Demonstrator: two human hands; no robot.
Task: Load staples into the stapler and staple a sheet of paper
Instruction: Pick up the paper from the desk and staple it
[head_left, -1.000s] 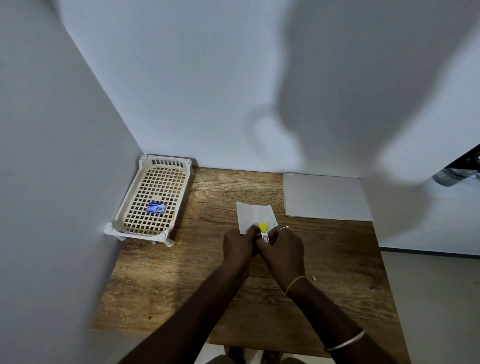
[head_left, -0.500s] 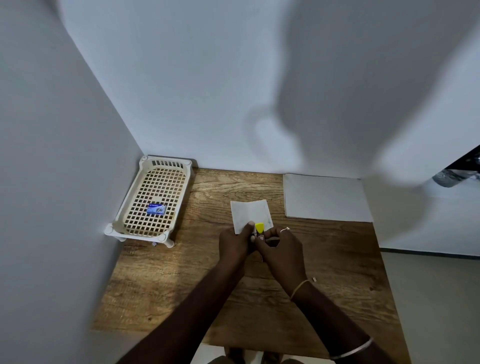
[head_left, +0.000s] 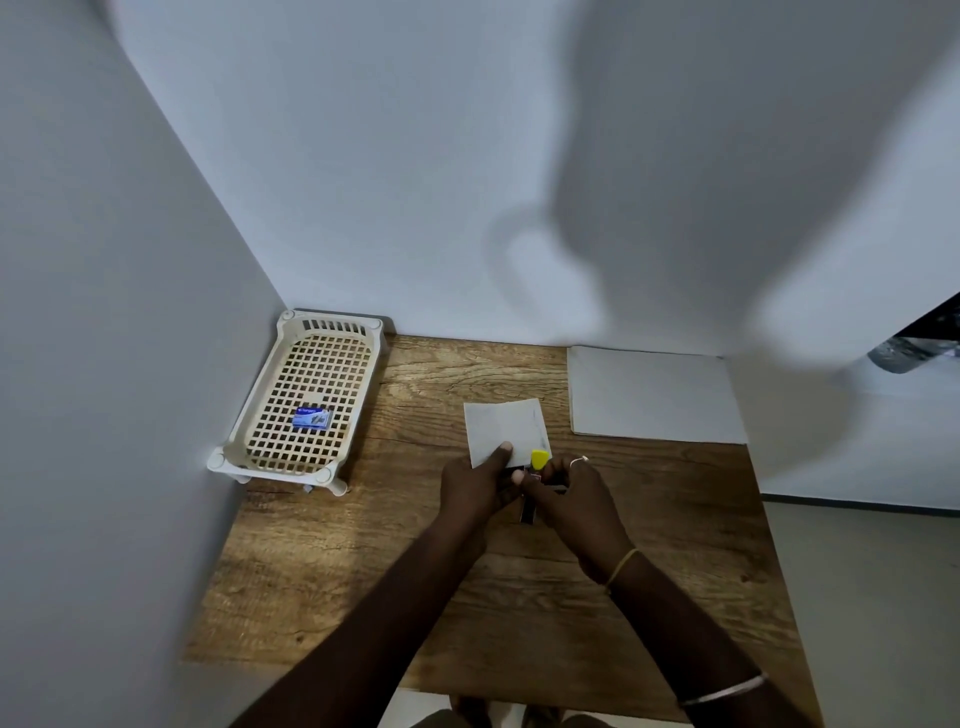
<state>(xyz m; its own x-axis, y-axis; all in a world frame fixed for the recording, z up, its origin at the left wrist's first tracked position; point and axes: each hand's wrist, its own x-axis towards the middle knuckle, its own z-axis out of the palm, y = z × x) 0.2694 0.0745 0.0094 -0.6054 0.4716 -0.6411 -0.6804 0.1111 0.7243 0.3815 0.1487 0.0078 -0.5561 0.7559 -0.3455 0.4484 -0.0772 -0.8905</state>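
Note:
A small white sheet of paper (head_left: 504, 428) is held over the middle of the wooden table (head_left: 363, 545). My left hand (head_left: 475, 488) pinches its near edge with the thumb on top. A small stapler (head_left: 535, 467) with a yellow tip sits at the paper's near right corner, and my right hand (head_left: 571, 499) grips it. Most of the stapler's body is hidden between the two hands. A blue staple box (head_left: 311, 418) lies in a cream plastic basket (head_left: 249, 441) at the left.
A larger stack of white paper (head_left: 654, 395) lies at the table's back right. Grey walls close the left side and back. The table's right edge drops to the floor (head_left: 872, 597). A dark metallic object (head_left: 919, 351) shows at the far right.
The paper has swung a little to the left and straightened in my left hand. Both hands and the stapler have shifted slightly while staying together at the paper's near corner.

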